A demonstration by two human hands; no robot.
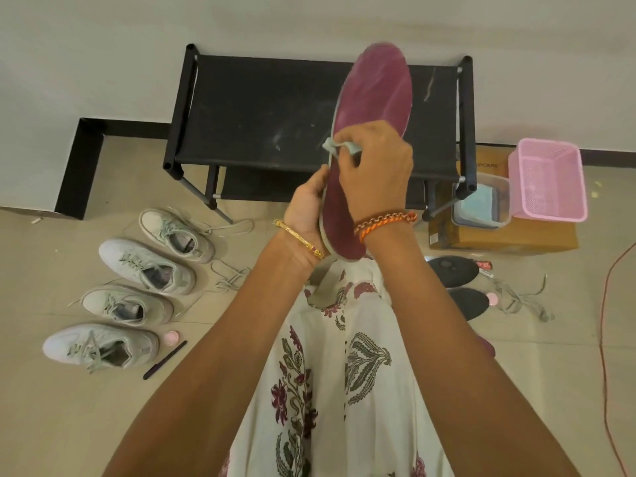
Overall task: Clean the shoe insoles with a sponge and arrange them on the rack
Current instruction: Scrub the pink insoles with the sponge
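A maroon insole (375, 91) with a pale edge is held upright in front of the black shoe rack (261, 111). My left hand (308, 208) grips its left edge near the heel. My right hand (375, 166) pinches a pale blue-grey sponge (332, 145) against the middle of the insole's face. Two dark insoles (454, 270) lie on the floor to the right, partly hidden by my right arm.
Several white sneakers (144, 266) with loose laces line the floor at left, with a dark stick (165, 359) and a pink cap near them. A pink basket (547, 179), a clear container (481, 204) and a cardboard box (509, 235) stand right of the rack. A red cord (605, 304) runs along the right.
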